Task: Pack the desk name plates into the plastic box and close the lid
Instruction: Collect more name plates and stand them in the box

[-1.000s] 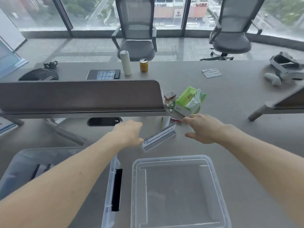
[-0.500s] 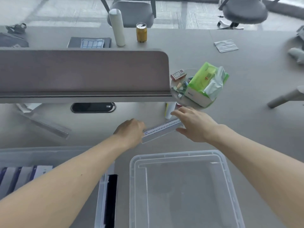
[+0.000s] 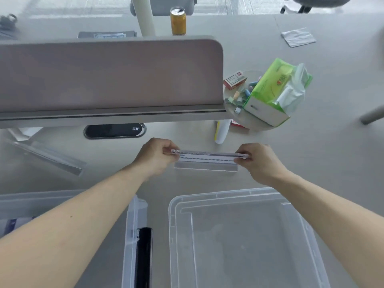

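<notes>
A clear acrylic desk name plate (image 3: 206, 160) with a white printed insert is held level above the desk, seen from its top edge. My left hand (image 3: 156, 157) pinches its left end and my right hand (image 3: 258, 161) pinches its right end. The clear plastic lid (image 3: 239, 235) lies flat on the desk just below my hands. The plastic box (image 3: 133, 235) with a black latch stands at the lower left, mostly hidden by my left forearm; dark and white name plates (image 3: 12, 224) show inside it. Another clear name plate (image 3: 47, 156) lies on the desk at the left.
A grey desk divider (image 3: 108, 75) stands right behind my hands, with a black cable port (image 3: 114, 130) at its foot. A green tissue pack (image 3: 276, 90) and small items sit on a round tray (image 3: 255, 123) at the right. A can (image 3: 178, 20) stands beyond the divider.
The name plate has turned from slanted to level and lifted a little, with both hands now gripping its ends. The view has tilted down and moved closer to the desk.
</notes>
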A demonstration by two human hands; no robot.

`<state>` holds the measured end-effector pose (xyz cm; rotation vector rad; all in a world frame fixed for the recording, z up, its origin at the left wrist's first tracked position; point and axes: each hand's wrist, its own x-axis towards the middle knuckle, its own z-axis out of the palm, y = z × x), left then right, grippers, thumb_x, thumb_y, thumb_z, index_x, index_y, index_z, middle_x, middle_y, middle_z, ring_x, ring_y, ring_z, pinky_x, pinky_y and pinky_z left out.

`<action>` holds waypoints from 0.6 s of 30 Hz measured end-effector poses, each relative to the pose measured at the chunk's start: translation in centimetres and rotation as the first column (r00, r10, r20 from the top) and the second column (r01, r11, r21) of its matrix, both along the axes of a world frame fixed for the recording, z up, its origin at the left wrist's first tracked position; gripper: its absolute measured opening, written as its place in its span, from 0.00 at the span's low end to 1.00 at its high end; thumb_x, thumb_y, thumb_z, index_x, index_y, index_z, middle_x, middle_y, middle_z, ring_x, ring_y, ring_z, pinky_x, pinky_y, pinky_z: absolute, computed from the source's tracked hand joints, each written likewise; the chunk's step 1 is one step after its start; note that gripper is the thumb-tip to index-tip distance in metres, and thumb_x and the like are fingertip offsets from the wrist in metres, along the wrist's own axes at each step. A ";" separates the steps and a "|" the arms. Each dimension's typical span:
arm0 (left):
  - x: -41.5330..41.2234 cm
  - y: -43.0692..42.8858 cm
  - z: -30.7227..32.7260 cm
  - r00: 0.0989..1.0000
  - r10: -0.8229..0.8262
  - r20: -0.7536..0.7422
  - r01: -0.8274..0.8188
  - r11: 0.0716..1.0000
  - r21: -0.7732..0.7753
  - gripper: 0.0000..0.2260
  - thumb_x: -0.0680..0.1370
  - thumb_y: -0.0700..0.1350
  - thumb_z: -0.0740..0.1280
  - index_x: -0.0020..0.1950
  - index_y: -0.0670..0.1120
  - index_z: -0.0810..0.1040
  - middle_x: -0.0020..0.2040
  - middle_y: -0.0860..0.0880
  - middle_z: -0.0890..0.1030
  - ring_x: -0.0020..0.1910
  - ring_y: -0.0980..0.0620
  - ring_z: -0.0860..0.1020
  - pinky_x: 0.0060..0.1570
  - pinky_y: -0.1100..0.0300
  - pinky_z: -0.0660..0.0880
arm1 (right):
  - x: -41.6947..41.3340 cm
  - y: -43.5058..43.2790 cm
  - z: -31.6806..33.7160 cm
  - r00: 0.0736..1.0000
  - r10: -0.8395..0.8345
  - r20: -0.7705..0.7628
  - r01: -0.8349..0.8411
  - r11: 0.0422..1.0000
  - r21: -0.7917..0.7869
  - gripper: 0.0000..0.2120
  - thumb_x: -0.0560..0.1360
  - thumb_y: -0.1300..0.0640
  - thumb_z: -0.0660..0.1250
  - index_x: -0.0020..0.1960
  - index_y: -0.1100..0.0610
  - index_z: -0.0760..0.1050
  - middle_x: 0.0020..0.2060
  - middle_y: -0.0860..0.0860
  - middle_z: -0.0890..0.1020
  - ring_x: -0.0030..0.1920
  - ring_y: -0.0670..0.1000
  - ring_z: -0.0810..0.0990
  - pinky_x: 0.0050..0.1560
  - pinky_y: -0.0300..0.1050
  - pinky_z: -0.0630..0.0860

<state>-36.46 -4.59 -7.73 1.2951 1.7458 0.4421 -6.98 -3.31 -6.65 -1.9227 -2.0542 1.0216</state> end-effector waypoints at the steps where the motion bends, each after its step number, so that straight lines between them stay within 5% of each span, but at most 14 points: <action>1: 0.0 0.0 0.1 1.000 0.005 0.017 -0.005 1.000 0.007 0.02 0.76 0.43 0.74 0.46 0.49 0.85 0.38 0.53 0.84 0.33 0.56 0.76 0.33 0.63 0.66 | 0.0 -0.1 0.0 0.997 -0.061 -0.042 0.061 0.998 -0.008 0.08 0.74 0.59 0.72 0.37 0.52 0.78 0.28 0.47 0.77 0.31 0.48 0.73 0.32 0.38 0.68; 4: -0.2 0.1 1.6 0.990 0.057 0.128 -0.061 0.998 0.026 0.02 0.76 0.43 0.75 0.47 0.45 0.84 0.39 0.50 0.82 0.36 0.54 0.74 0.36 0.61 0.68 | 0.0 -0.3 1.3 0.958 -0.204 -0.200 0.202 0.979 -0.033 0.06 0.73 0.56 0.74 0.38 0.54 0.80 0.28 0.48 0.80 0.27 0.43 0.72 0.31 0.34 0.66; 8: -0.3 0.0 6.4 0.896 0.204 0.395 -0.227 0.974 0.011 0.05 0.76 0.39 0.75 0.44 0.47 0.81 0.44 0.49 0.84 0.46 0.51 0.79 0.56 0.52 0.78 | -0.3 -0.3 5.9 0.859 -0.284 -0.426 0.310 0.951 -0.008 0.12 0.70 0.50 0.78 0.41 0.58 0.82 0.34 0.57 0.84 0.34 0.48 0.78 0.41 0.45 0.74; 11: -0.2 -0.6 11.0 0.855 0.202 0.478 -0.262 0.963 0.060 0.07 0.77 0.39 0.74 0.43 0.49 0.79 0.41 0.53 0.83 0.45 0.54 0.79 0.55 0.52 0.78 | -0.7 -0.5 10.6 0.771 -0.270 -0.578 0.341 0.940 0.017 0.06 0.71 0.53 0.78 0.44 0.53 0.84 0.38 0.50 0.87 0.40 0.52 0.85 0.47 0.46 0.80; 15: -0.2 -1.8 18.0 0.844 0.126 0.522 -0.246 0.955 0.168 0.07 0.79 0.39 0.71 0.56 0.39 0.82 0.47 0.50 0.87 0.44 0.53 0.84 0.43 0.61 0.81 | -1.2 -1.1 16.6 0.702 -0.191 -0.687 0.329 0.942 0.074 0.04 0.74 0.57 0.74 0.49 0.51 0.83 0.41 0.49 0.88 0.42 0.47 0.85 0.51 0.43 0.82; 18: -0.3 -3.0 22.8 0.846 0.104 0.524 -0.265 0.933 0.242 0.10 0.79 0.41 0.72 0.58 0.39 0.82 0.56 0.43 0.86 0.55 0.41 0.84 0.55 0.49 0.82 | -0.9 -1.7 20.2 0.685 -0.132 -0.716 0.292 0.951 0.104 0.06 0.78 0.59 0.71 0.54 0.59 0.83 0.47 0.58 0.87 0.45 0.49 0.83 0.56 0.48 0.80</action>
